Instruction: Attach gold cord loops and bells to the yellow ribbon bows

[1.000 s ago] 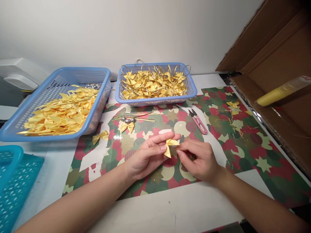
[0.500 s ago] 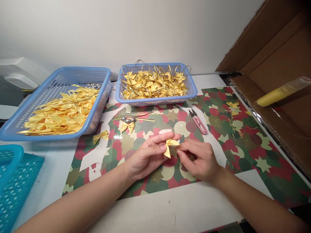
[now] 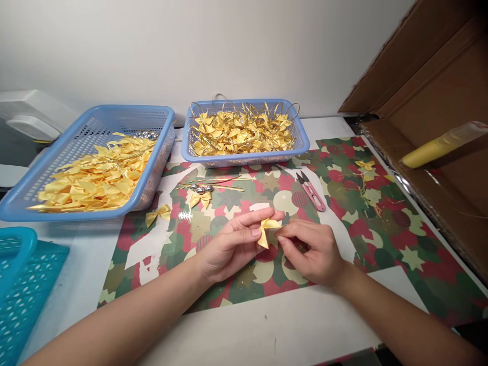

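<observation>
A small yellow ribbon bow [image 3: 266, 230] is held over the patterned paper [image 3: 244, 284]. My left hand [image 3: 232, 246] pinches it between thumb and forefinger. My right hand [image 3: 310, 249] is closed beside it, its fingertips pinching the bow's right side. A blue basket [image 3: 160, 147] at the left holds several plain yellow bows. A second blue basket [image 3: 244, 158] behind my hands holds several bows with gold wire loops. Pink thread snips [image 3: 311, 192] lie just beyond my right hand.
Loose bows [image 3: 157, 214] and gold wires with a silver piece [image 3: 201, 189] lie on the paper left of my hands. A teal basket [image 3: 19, 284] sits at the near left. An open cardboard box [image 3: 430, 112] with a yellow tube [image 3: 438, 145] stands at the right.
</observation>
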A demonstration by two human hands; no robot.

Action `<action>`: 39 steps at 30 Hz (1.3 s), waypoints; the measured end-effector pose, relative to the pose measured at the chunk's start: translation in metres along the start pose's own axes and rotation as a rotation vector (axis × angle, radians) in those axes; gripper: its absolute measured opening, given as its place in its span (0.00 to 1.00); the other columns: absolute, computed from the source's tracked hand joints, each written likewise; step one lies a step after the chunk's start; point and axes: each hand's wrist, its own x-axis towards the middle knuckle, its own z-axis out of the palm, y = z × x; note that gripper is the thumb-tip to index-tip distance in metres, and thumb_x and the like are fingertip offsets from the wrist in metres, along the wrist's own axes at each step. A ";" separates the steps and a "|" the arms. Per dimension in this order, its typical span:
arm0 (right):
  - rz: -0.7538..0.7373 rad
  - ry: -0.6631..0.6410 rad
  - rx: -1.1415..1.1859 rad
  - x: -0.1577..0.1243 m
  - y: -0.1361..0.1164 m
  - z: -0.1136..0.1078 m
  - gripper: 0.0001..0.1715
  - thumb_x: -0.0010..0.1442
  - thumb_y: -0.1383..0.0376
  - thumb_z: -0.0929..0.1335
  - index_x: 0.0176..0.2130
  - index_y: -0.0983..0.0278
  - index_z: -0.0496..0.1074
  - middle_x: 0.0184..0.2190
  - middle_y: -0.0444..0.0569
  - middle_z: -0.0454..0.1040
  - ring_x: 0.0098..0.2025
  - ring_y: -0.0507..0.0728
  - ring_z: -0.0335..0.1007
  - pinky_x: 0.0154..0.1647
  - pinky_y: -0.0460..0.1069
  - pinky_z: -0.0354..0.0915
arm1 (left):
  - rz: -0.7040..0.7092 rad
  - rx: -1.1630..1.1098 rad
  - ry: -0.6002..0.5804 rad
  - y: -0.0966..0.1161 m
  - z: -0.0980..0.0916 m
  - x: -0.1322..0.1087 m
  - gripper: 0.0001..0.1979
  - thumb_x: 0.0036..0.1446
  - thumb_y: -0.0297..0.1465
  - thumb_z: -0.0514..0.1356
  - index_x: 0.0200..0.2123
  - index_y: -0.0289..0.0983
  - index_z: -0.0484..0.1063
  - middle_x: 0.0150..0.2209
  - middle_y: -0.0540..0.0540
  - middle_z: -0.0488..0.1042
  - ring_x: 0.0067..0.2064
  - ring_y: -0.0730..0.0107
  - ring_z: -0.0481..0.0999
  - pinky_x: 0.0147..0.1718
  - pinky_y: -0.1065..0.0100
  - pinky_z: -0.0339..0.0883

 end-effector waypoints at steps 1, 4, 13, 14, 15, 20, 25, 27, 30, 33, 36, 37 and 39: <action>-0.002 0.001 0.000 0.000 0.000 0.000 0.12 0.58 0.76 0.63 0.28 0.62 0.68 0.17 0.39 0.63 0.20 0.49 0.57 0.22 0.45 0.57 | -0.003 -0.002 -0.004 0.000 0.000 0.000 0.16 0.53 0.23 0.65 0.45 0.40 0.80 0.49 0.48 0.80 0.44 0.74 0.76 0.40 0.76 0.66; 0.000 0.000 0.005 0.000 0.000 0.000 0.11 0.59 0.75 0.63 0.29 0.62 0.69 0.17 0.39 0.64 0.20 0.49 0.57 0.22 0.45 0.58 | -0.013 -0.017 -0.016 -0.001 -0.002 0.000 0.16 0.54 0.23 0.64 0.46 0.39 0.80 0.50 0.48 0.80 0.44 0.74 0.76 0.38 0.77 0.66; 0.032 -0.034 0.051 -0.001 0.001 0.000 0.11 0.61 0.75 0.63 0.32 0.63 0.71 0.18 0.41 0.70 0.20 0.50 0.64 0.23 0.45 0.63 | -0.022 -0.033 -0.026 -0.002 -0.002 0.000 0.16 0.54 0.23 0.65 0.47 0.37 0.79 0.48 0.49 0.80 0.42 0.77 0.77 0.38 0.80 0.68; 0.028 -0.029 0.054 -0.001 0.001 0.000 0.11 0.60 0.75 0.64 0.32 0.63 0.71 0.19 0.41 0.70 0.21 0.49 0.64 0.23 0.45 0.63 | -0.024 -0.028 -0.026 -0.002 -0.002 0.000 0.16 0.54 0.23 0.65 0.47 0.37 0.79 0.48 0.49 0.80 0.42 0.77 0.77 0.37 0.80 0.69; 0.025 -0.025 0.058 -0.001 0.001 0.000 0.11 0.60 0.75 0.64 0.32 0.63 0.71 0.19 0.41 0.71 0.20 0.49 0.64 0.23 0.45 0.63 | -0.024 -0.024 -0.028 -0.002 -0.002 0.000 0.15 0.54 0.23 0.65 0.46 0.38 0.79 0.49 0.49 0.80 0.41 0.77 0.77 0.36 0.81 0.69; 0.060 -0.028 0.089 -0.001 0.000 0.001 0.11 0.61 0.75 0.64 0.32 0.63 0.72 0.19 0.41 0.70 0.19 0.48 0.63 0.20 0.44 0.61 | -0.029 -0.007 -0.035 -0.002 -0.003 0.001 0.15 0.55 0.23 0.65 0.46 0.39 0.80 0.49 0.51 0.80 0.42 0.79 0.77 0.36 0.82 0.69; 0.111 -0.033 0.147 -0.002 0.000 0.002 0.11 0.61 0.75 0.64 0.32 0.62 0.72 0.22 0.43 0.72 0.20 0.48 0.65 0.21 0.44 0.62 | -0.042 0.022 -0.032 -0.002 -0.002 0.000 0.14 0.53 0.26 0.67 0.45 0.42 0.80 0.48 0.50 0.80 0.43 0.77 0.76 0.35 0.81 0.68; 0.128 -0.034 0.166 -0.002 0.001 0.003 0.11 0.61 0.75 0.65 0.33 0.62 0.73 0.24 0.43 0.74 0.21 0.49 0.67 0.23 0.45 0.64 | -0.055 0.030 -0.024 -0.002 -0.002 0.000 0.15 0.52 0.27 0.69 0.44 0.43 0.81 0.47 0.50 0.80 0.40 0.78 0.76 0.34 0.81 0.68; 0.159 -0.037 0.185 -0.003 0.002 0.004 0.11 0.61 0.74 0.65 0.33 0.61 0.74 0.24 0.44 0.75 0.22 0.50 0.68 0.24 0.45 0.65 | -0.071 0.045 -0.009 -0.002 -0.002 -0.001 0.15 0.50 0.28 0.70 0.43 0.44 0.81 0.47 0.51 0.80 0.35 0.80 0.74 0.33 0.80 0.67; 0.189 -0.043 0.202 -0.005 0.003 0.005 0.11 0.62 0.73 0.65 0.34 0.61 0.75 0.23 0.43 0.73 0.22 0.50 0.67 0.24 0.45 0.65 | -0.078 0.062 0.001 -0.003 -0.003 -0.001 0.15 0.49 0.28 0.71 0.42 0.44 0.81 0.45 0.51 0.80 0.33 0.81 0.73 0.30 0.80 0.66; 0.217 -0.048 0.217 -0.007 0.005 0.005 0.11 0.62 0.72 0.65 0.34 0.61 0.75 0.21 0.42 0.70 0.22 0.50 0.66 0.23 0.45 0.64 | -0.078 0.070 -0.001 -0.003 -0.002 -0.001 0.15 0.48 0.28 0.71 0.42 0.44 0.82 0.44 0.51 0.80 0.32 0.81 0.73 0.30 0.79 0.65; 0.221 -0.050 0.220 -0.007 0.005 0.006 0.11 0.62 0.72 0.65 0.34 0.61 0.75 0.21 0.42 0.70 0.22 0.50 0.66 0.23 0.45 0.63 | -0.076 0.067 -0.001 -0.003 -0.002 -0.001 0.16 0.48 0.28 0.71 0.42 0.44 0.82 0.44 0.50 0.80 0.33 0.80 0.73 0.32 0.78 0.66; 0.222 -0.048 0.217 -0.007 0.006 0.006 0.10 0.63 0.72 0.65 0.34 0.61 0.74 0.20 0.41 0.68 0.23 0.51 0.66 0.23 0.46 0.63 | -0.071 0.050 0.003 -0.002 -0.001 0.000 0.16 0.48 0.28 0.71 0.42 0.43 0.82 0.44 0.50 0.81 0.35 0.77 0.74 0.35 0.76 0.67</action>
